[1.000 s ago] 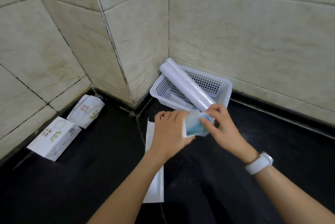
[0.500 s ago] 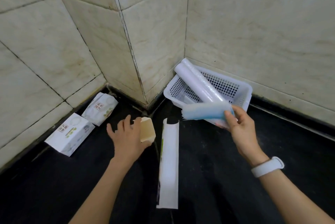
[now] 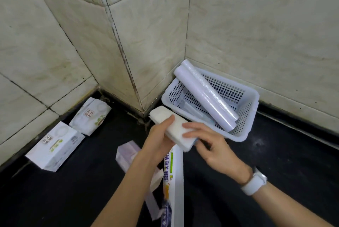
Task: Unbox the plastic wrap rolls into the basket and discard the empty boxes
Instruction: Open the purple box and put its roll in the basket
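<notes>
- Writing shows on the long white printed plastic wrap box [image 3: 176, 181] lying on the black floor [image 3: 73, 199]: large blue characters beside a green strip, too blurred to read.
- Two white cartons [image 3: 55, 146] near the left tiled wall [image 3: 45, 43] carry small brown square labels and green leaf marks; the characters cannot be made out.
- The left hand [image 3: 157, 138] reaches forward with palm turned inward, thumb on top and fingers curled under a short white rectangular box [image 3: 172, 127], gripping it just in front of the basket.
- The right hand [image 3: 211, 146], a white band [image 3: 255, 183] on its wrist, comes from the right; its index finger lies against the near end of the same box, and the other fingers are spread loosely beneath, so how firmly it grips cannot be told.
- A white perforated plastic basket [image 3: 245, 131] sits in the wall corner, holding a long white roll of plastic wrap [image 3: 205, 94] that leans tilted, its upper end above the far left rim. Other pale items under it are unclear.
- A pale lilac opened box [image 3: 128, 155] lies on the floor beneath the left forearm, partly hidden.
</notes>
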A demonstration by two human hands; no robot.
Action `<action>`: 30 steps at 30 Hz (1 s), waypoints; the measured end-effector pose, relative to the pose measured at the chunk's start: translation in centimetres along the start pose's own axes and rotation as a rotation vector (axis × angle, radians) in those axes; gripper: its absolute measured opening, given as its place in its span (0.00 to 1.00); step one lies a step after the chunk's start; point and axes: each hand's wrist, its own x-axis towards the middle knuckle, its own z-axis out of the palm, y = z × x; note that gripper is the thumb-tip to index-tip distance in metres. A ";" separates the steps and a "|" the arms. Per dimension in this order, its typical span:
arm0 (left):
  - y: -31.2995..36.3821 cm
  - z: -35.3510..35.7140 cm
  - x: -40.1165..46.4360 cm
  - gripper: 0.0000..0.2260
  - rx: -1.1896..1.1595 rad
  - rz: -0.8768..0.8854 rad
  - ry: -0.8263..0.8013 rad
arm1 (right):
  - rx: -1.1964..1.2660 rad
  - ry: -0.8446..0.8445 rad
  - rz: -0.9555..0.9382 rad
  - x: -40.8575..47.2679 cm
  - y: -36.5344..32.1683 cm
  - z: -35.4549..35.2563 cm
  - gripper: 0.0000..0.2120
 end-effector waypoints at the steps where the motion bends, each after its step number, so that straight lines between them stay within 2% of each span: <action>1: 0.0 0.1 0.6 0.17 -0.036 0.036 0.060 | -0.028 -0.038 -0.001 0.2 0.5 -0.3 0.22; 2: 0.2 0.1 1.1 0.17 -0.047 0.071 0.134 | -0.042 -0.035 0.012 0.5 1.0 -0.7 0.23; 4: 0.7 -0.2 2.3 0.17 -0.023 0.092 0.244 | -0.077 0.074 0.089 1.6 2.7 -1.9 0.24; 6: 1.3 -0.8 3.2 0.20 0.040 0.059 0.308 | -0.178 0.143 0.215 3.7 5.1 -3.1 0.19; 8: 1.6 -1.1 4.1 0.21 0.142 0.048 0.342 | -0.340 -0.015 0.376 6.2 7.8 -4.1 0.15; 10: 1.9 -1.2 5.0 0.22 0.216 0.051 0.357 | -0.451 -0.222 0.434 8.2 10.2 -4.5 0.18; 13: 2.1 -1.4 6.2 0.23 0.278 0.043 0.386 | -0.632 -0.370 0.331 9.5 12.7 -4.9 0.20; 18: 1.6 -1.5 7.4 0.21 0.336 0.016 0.326 | -0.960 -0.442 0.232 9.1 15.6 -6.0 0.20; 20: 1.5 -1.5 7.7 0.22 0.330 0.008 0.323 | -0.950 -0.444 0.234 9.2 16.0 -5.6 0.17; 25: 1.5 -1.9 8.2 0.19 0.332 0.032 0.337 | -0.774 -0.482 0.382 10.4 16.4 -3.9 0.12; 27: 1.7 -2.0 8.3 0.17 0.319 0.037 0.327 | -0.752 -0.437 0.410 10.7 16.5 -3.8 0.13; 30: 1.9 -2.1 8.4 0.17 0.333 0.041 0.301 | -0.587 -0.372 0.502 10.7 16.1 -3.6 0.23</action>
